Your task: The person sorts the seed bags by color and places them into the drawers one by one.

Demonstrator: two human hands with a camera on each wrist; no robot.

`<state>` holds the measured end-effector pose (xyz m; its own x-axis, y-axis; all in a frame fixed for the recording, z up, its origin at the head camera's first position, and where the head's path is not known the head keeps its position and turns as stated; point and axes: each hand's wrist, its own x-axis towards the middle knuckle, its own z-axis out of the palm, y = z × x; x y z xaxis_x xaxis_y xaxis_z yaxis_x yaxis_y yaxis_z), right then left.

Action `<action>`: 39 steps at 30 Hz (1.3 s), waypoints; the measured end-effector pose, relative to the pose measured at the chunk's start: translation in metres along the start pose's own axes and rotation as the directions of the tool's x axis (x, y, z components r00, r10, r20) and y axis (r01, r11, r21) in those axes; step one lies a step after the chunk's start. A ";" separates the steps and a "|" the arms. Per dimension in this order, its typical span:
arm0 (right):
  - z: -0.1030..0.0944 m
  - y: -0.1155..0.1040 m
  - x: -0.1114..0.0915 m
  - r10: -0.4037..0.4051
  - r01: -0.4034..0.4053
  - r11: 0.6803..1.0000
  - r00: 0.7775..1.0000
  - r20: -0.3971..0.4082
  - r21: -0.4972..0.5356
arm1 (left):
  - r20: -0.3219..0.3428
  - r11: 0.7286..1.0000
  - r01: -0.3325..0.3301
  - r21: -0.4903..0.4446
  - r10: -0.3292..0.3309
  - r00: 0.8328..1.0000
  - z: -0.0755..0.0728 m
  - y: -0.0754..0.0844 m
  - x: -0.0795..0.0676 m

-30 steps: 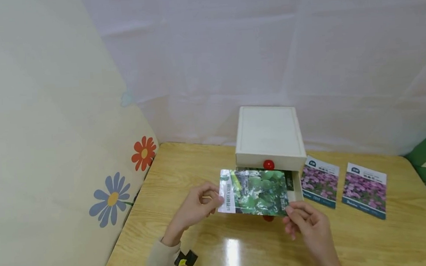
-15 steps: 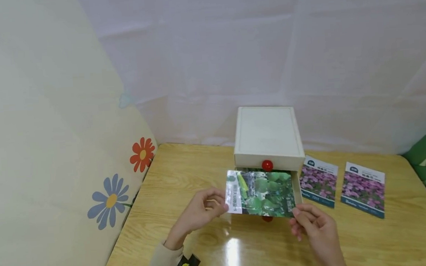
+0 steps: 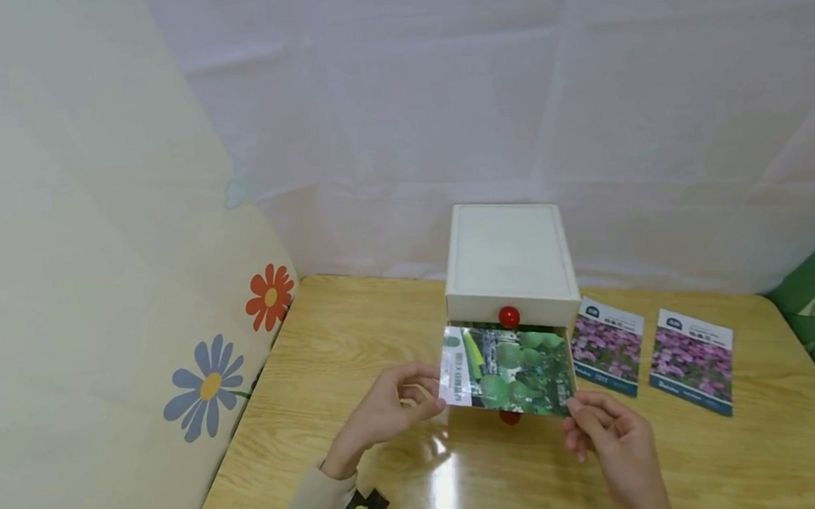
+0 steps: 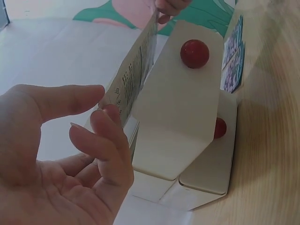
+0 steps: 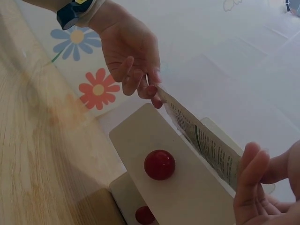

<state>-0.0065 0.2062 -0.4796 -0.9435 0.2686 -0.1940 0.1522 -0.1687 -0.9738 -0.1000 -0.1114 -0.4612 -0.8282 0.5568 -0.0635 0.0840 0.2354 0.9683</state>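
A seed packet with a picture of round green fruit is held by both hands, lengthwise, over the pulled-out drawer of a small white drawer cabinet. My left hand pinches the packet's pale printed end between thumb and fingers. At the opposite end, my right hand pinches the near corner. Both wrist views show the packet's printed back tilted above the drawer front with its red knob. In the head view the packet hides most of the drawer's inside.
Two seed packets with pink flowers, one beside the cabinet and another farther right, lie on the wooden table. A second red knob sits on a lower drawer. A pale wall with painted flowers stands at left.
Both hands have carried the green packet a little to the right, so it now lines up over the open drawer. The two pink-flower packets stay in place.
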 end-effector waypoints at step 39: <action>-0.010 -0.016 0.024 -0.032 0.034 0.991 0.999 0.020 -0.133 | -0.020 0.991 -0.011 0.136 0.014 1.000 0.001 0.000 0.032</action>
<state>-0.0282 0.2250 -0.4702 -0.9535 0.2552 -0.1604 0.1575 -0.0322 -0.9870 -0.1259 -0.0934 -0.4633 -0.8377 0.5443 -0.0451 0.1677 0.3348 0.9272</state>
